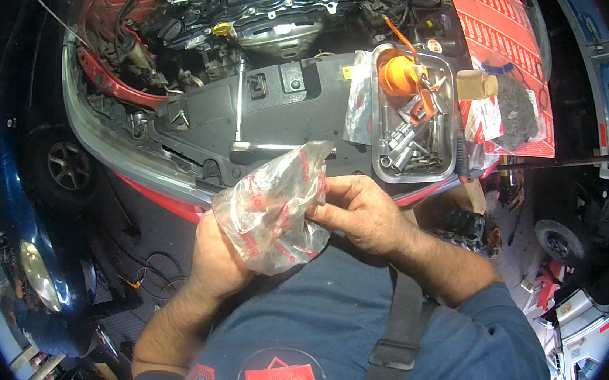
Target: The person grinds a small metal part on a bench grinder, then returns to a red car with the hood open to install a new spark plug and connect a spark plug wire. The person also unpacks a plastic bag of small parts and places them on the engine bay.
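Observation:
A clear plastic bag with red print is held up between my two hands, in front of my chest. My left hand grips its left side, with the fingers mostly hidden behind the film. At the bag's right edge, my right hand pinches the plastic between thumb and fingers. What the bag contains, if anything, I cannot make out. Just beyond it a ratchet with a long extension lies on the black plastic cover at the front of the car's engine bay.
Right of the ratchet stands a metal tray with sockets and an orange funnel. Beside it lie a red-and-white printed sheet, a small cardboard box and a dark rag. The engine is exposed behind. A blue car stands at left.

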### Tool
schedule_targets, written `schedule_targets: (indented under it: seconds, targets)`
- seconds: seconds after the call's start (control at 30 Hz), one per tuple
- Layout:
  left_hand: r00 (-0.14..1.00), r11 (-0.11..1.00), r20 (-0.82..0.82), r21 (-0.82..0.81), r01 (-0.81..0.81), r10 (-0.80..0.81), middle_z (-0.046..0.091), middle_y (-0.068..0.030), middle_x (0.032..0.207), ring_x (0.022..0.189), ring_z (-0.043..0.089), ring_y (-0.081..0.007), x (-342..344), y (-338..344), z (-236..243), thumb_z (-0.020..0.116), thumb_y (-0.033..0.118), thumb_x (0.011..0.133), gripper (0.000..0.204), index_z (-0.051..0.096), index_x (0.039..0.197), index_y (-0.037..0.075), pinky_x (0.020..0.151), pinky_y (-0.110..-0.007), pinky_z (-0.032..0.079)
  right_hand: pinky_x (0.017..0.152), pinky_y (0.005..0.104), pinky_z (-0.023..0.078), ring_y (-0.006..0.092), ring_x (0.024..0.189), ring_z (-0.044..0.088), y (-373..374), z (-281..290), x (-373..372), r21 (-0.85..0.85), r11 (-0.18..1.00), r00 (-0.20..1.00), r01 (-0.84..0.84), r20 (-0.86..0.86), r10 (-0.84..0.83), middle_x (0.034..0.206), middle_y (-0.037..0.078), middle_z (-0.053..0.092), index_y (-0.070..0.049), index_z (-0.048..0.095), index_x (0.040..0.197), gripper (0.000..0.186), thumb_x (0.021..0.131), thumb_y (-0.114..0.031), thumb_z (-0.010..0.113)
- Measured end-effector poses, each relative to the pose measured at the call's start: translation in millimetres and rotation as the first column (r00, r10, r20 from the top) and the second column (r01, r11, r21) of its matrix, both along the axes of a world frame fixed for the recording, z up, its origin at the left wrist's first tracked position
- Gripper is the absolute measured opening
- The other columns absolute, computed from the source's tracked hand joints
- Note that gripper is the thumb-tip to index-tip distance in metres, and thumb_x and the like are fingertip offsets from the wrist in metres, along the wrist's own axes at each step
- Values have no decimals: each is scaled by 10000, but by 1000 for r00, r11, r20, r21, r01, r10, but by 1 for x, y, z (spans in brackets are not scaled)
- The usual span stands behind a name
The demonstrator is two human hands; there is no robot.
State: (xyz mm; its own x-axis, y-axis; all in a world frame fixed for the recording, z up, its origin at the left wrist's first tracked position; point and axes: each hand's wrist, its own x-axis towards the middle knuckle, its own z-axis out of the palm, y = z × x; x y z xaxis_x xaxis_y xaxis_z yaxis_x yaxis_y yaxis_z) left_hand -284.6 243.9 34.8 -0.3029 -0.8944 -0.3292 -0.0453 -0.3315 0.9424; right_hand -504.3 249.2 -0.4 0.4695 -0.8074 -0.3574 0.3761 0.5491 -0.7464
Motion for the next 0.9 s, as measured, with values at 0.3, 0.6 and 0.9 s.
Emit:
schedule_targets:
  seconds: [0.3,0.6,0.9]
  targets:
    - [922,883,382,-408,232,-66,730,-137,887,797,702,-181,-4,-10,56,748,-21,792,114,722,901,-41,734,-269,536,1017,402,464,236,1126,620,-9,-27,-1,292,956,916,25,376,-139,1243,109,632,-36,539,1312,358,958,-93,528]
    - [981,985,-189,-175,5,-38,623,-181,975,755,684,-225,1,0,77,581,-23,878,159,629,1027,-46,601,-303,600,997,443,479,281,1118,618,-6,-46,-12,134,991,783,-15,618,-72,1265,160,610,6,528,1320,372,975,-120,471]
    - [866,953,-404,-53,300,-295,602,-130,976,891,594,-201,18,-4,101,492,39,921,203,559,1096,-37,771,-324,496,1005,429,475,281,1107,628,-1,-35,-12,346,938,844,10,501,-193,1216,165,637,18,564,1266,365,929,-115,517]
